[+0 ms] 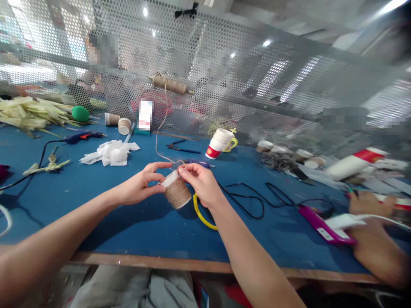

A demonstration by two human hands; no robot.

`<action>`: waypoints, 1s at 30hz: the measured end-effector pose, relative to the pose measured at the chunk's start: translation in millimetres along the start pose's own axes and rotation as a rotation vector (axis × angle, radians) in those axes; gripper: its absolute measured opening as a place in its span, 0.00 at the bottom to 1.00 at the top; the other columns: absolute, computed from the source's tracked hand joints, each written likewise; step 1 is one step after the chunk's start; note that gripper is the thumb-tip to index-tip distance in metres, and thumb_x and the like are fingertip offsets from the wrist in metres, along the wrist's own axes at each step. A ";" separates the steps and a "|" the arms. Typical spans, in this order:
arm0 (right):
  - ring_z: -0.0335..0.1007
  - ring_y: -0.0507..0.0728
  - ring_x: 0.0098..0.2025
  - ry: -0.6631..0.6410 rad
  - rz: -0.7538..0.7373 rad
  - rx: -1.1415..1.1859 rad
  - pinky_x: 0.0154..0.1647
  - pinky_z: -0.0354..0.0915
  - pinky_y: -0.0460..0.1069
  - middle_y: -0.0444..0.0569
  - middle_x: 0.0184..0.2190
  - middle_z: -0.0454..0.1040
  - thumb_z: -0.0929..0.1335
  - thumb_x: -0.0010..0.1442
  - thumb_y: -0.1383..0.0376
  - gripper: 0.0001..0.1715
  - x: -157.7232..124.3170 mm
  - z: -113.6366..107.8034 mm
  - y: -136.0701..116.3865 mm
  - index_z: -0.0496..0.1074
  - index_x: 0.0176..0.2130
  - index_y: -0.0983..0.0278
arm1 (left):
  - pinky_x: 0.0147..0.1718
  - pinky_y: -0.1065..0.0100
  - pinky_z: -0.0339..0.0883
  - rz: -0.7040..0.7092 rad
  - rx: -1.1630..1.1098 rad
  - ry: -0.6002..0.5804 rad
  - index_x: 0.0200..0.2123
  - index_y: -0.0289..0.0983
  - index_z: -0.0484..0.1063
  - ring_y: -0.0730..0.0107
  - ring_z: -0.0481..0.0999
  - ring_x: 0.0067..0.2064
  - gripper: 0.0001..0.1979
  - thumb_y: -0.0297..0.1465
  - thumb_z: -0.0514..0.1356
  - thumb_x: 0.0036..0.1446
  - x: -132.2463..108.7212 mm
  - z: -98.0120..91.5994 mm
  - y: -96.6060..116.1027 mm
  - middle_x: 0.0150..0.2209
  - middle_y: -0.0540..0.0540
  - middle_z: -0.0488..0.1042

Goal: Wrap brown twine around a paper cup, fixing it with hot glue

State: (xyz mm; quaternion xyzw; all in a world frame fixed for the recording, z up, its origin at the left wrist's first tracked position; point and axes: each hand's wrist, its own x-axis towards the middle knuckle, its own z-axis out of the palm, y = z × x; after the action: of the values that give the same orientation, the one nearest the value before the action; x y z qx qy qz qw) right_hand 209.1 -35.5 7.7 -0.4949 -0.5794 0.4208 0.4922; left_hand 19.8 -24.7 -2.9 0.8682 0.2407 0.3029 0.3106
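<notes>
Above the front part of the blue table, a small paper cup wrapped in brown twine (177, 192) is held tilted between my hands. My left hand (146, 184) grips its white, unwrapped end with thumb and fingers. Thumb and index finger of my right hand (197, 179) pinch the twine at the cup's upper right edge. From there the loose twine (157, 139) runs up to a twine spool (170, 83) on the mesh panel. A yellow curved piece (203, 216) shows beside my right hand, partly hidden by the wrist. Behind my hands lie pliers (183, 148).
Stacked paper cups (220, 143) stand behind, to the right. A blue glue gun (81, 136), crumpled white material (112, 152) and a green ball (80, 114) lie left. On the right are black cable (247, 199), a purple power strip (324, 224) and another person's hand (372, 205).
</notes>
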 end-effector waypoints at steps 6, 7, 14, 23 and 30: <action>0.64 0.50 0.29 -0.023 -0.003 -0.049 0.34 0.60 0.48 0.46 0.28 0.70 0.68 0.47 0.58 0.12 0.5 0.5 0.1 0.65 0.26 0.64 | 0.54 0.57 0.49 0.005 -0.028 -0.009 0.29 0.35 0.68 0.61 0.53 0.57 0.08 0.32 0.52 0.54 0.2 -1.0 0.6 0.57 0.43 0.52; 0.63 0.50 0.28 -0.027 -0.005 -0.066 0.32 0.60 0.47 0.45 0.27 0.70 0.67 0.47 0.58 0.12 0.3 0.6 0.0 0.65 0.26 0.64 | 0.54 0.57 0.49 0.009 -0.031 -0.011 0.29 0.35 0.68 0.61 0.53 0.57 0.08 0.32 0.52 0.54 0.2 -1.2 1.1 0.57 0.43 0.52; 0.58 0.49 0.24 -0.088 0.003 -0.194 0.25 0.55 0.46 0.41 0.22 0.63 0.63 0.52 0.54 0.15 -3.1 1.2 1.9 0.63 0.29 0.64 | 0.54 0.57 0.48 0.022 -0.018 -0.013 0.30 0.35 0.67 0.61 0.52 0.58 0.08 0.32 0.52 0.54 -0.2 -1.9 3.0 0.57 0.42 0.52; 0.57 0.50 0.27 -0.057 -0.069 -0.285 0.28 0.55 0.46 0.41 0.24 0.61 0.59 0.55 0.54 0.15 -4.4 5.7 4.6 0.60 0.29 0.63 | 0.54 0.57 0.48 0.016 -0.042 -0.002 0.29 0.35 0.67 0.62 0.52 0.58 0.08 0.32 0.52 0.54 -0.5 -1.9 2.2 0.57 0.43 0.52; 0.58 0.51 0.27 0.006 -0.075 -0.260 0.28 0.56 0.46 0.42 0.24 0.62 0.59 0.55 0.55 0.14 -2.8 5.8 3.2 0.60 0.28 0.63 | 0.54 0.57 0.49 -0.044 -0.099 0.024 0.33 0.36 0.68 0.59 0.55 0.57 0.11 0.35 0.61 0.45 -0.4 -0.3 4.2 0.55 0.43 0.55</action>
State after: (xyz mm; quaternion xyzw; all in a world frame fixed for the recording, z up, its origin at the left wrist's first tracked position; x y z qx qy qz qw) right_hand 204.0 -37.7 3.2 -0.5337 -0.6459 0.3218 0.4409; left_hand 20.3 -27.7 0.0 0.8426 0.2484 0.3178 0.3569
